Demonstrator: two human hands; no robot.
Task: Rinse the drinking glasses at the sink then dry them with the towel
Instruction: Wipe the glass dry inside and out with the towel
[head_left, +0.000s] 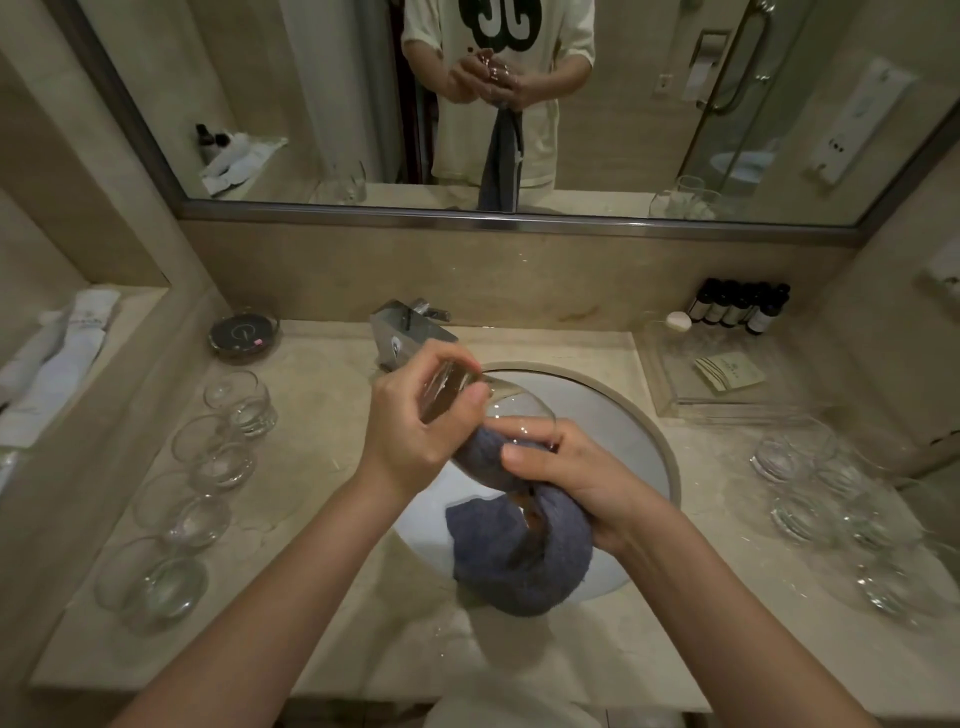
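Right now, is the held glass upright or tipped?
Tipped: the glass lies on its side in the left hand, grey towel pushed into its mouth.

You stand at a beige marble counter under dim, warm light. Beyond your hands a wide framed mirror spans the matching stone wall. Far left of your hands, a recessed shelf cuts into the side wall. In the mirror, up right, shows a glass shower door.

no legible text on anything
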